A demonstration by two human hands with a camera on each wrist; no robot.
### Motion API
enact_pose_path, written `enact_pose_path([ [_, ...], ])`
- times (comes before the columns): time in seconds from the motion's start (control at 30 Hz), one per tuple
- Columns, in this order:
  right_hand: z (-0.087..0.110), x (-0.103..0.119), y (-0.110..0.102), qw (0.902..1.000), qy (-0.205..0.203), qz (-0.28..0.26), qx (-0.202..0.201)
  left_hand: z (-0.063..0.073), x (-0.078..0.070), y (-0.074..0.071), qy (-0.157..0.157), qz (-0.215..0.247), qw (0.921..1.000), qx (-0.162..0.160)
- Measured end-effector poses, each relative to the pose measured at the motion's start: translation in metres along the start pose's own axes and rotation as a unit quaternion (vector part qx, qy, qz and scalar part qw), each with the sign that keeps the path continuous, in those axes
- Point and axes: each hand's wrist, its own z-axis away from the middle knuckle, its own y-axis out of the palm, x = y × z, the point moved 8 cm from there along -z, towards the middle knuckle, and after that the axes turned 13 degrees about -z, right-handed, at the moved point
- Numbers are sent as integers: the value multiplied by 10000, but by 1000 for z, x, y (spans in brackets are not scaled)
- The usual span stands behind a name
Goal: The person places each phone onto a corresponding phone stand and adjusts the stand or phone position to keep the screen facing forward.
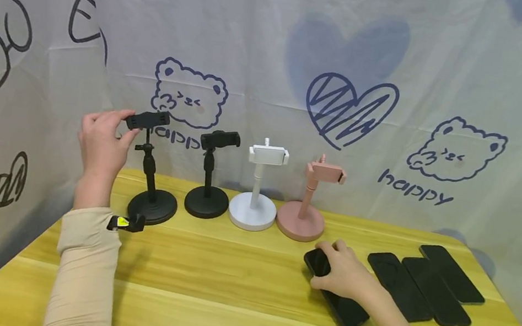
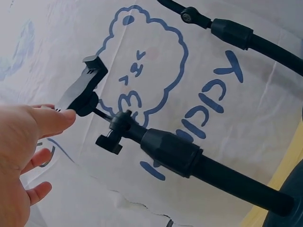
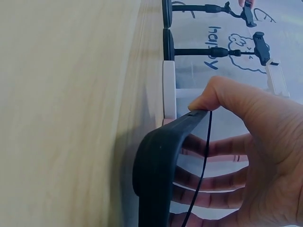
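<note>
Phone (image 1: 347,310) is in the R grip (image 1: 345,275): thumb on one long edge, fingers round the opp. side, lower end poking out under the wrist. Can't tell if it's fully off the counter (image 1: 205,277). L grip (image 1: 105,141) pinches the near end of the clamp (image 1: 149,121) on the tall black stand (image 1: 149,167), thumb vs. fingers; no phone in that clamp.

To do it well, imo: R grip should hold by the edges only, w/ no fingertips across the screen, & lift w/o scraping. L grip should steady the clamp lightly, b/c the thin stem prob. swivels if pushed hard, & a sideways tug could rock the base. Mind the three other phones (image 1: 398,288) close together just R of the R grip.

Counter under both grips is yellowish wood grain, looks flat & smooth, so phones prob. slide easily. Btwn the grips, farther back, a shorter black stand (image 1: 205,202), white stand (image 1: 252,214) & pink stand (image 1: 300,225) line up on round bases. Behind both grips hangs a pale, creased cloth (image 1: 259,34) w/ blue hearts, bear faces & "happy" lettering; more of it runs down the side L of the L grip.
</note>
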Motion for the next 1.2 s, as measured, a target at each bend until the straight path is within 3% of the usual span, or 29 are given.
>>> enact_pose_path([
  [0.53,0,8,-7,9987,-188,-16,-480,8,-6,-14,516,-82,9985,-130],
  [0.77,2,8,-10,9987,-93,3,-499,11,-9,-18,883,41,9952,-426],
  [1.2,2,10,-13,9984,-59,-11,-558,11,-16,-26,1295,132,9893,-659],
])
